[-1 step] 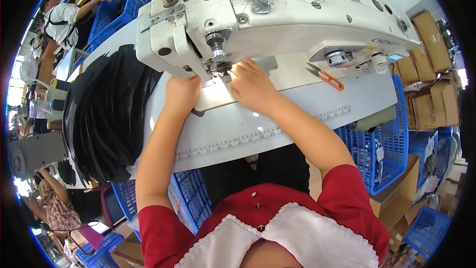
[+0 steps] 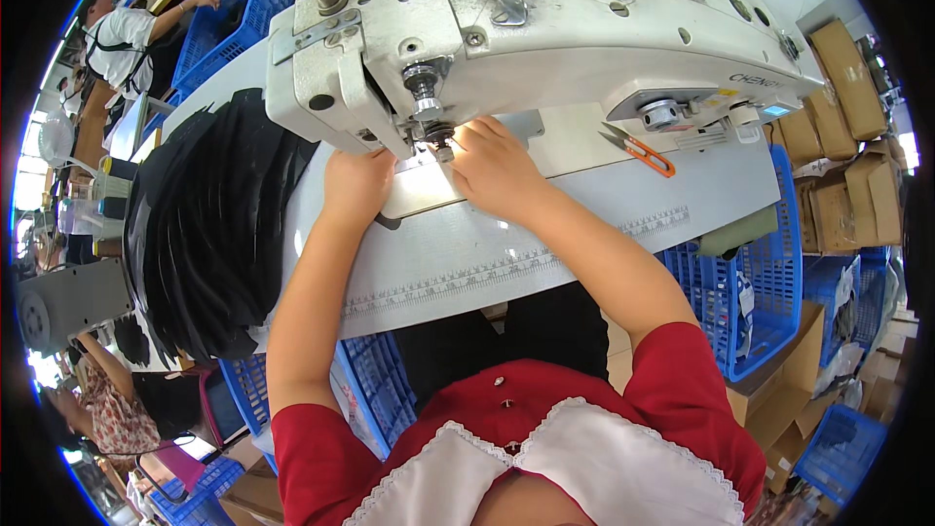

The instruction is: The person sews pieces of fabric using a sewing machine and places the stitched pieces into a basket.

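A white sewing machine stands across the table, its needle and presser foot lit by a small lamp. My left hand lies just left of the foot, its fingers curled together and partly hidden under the machine head. My right hand is close on the right side of the foot, fingers bent inward toward the needle. Whatever the two hands grip there is hidden. Orange-handled thread snips rest on the machine bed, right of my right hand. A heap of black fabric pieces lies left of my left forearm.
A printed ruler scale runs along the table's front part. Blue baskets stand at the right and below the table, with cardboard boxes beyond. Another person reaches into a blue crate at the far left; a second sits lower left.
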A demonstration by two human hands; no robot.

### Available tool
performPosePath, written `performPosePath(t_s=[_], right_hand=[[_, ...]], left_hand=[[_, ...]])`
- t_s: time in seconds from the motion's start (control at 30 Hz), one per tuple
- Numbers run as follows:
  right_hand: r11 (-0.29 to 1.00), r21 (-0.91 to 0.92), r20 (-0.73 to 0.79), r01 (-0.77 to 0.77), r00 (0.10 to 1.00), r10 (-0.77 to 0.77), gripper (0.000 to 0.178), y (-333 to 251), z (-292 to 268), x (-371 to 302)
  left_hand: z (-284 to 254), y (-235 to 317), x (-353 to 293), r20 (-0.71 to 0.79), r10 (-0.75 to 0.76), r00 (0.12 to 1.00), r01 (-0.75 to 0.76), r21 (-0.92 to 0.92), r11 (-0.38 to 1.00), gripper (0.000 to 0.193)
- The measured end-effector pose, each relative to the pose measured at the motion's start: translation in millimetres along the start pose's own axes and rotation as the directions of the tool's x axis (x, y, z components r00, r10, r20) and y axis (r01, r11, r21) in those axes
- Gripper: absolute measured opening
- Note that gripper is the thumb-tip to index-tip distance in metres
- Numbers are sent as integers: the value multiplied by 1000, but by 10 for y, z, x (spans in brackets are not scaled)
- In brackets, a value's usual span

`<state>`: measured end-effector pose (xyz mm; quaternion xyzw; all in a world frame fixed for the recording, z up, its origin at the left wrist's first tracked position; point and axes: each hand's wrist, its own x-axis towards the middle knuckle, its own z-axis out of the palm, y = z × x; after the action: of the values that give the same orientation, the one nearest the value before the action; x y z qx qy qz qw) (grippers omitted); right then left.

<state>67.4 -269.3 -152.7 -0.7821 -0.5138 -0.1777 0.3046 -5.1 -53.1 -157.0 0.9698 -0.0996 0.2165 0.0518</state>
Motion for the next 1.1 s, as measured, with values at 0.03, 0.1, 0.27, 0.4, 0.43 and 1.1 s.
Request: performPosePath(t_s=[0.03, 0.1, 0.27, 0.4, 0.43, 1.1], right_hand=[[1000, -1, -1, -3, 1000, 3, 19, -6, 0, 2], [1000, 5, -2, -11, 1000, 11, 18, -21, -3, 12], [1000, 9, 28, -20, 999, 20, 16, -29, -23, 7], [1000, -14, 57, -27, 998, 28, 13, -36, -17, 3], [1000, -15, 55, -24, 998, 25, 13, -35, -21, 3], [979, -122, 378, -161, 905, 196, 45, -44, 23, 15]], left_hand=[[7, -1, -3, -23, -7, 1000, 7, -10, 1000, 4], [8, -3, -8, -45, -13, 999, 13, -20, 1000, 3], [-14, 29, 2, -53, -9, 999, 8, -18, 1000, 3], [-8, 8, -8, -94, 3, 996, -7, -41, 999, 4], [-18, 3, -6, -74, -3, 997, -1, -47, 999, 3], [-454, 794, -611, 32, -431, 902, 367, 468, 804, 20]])
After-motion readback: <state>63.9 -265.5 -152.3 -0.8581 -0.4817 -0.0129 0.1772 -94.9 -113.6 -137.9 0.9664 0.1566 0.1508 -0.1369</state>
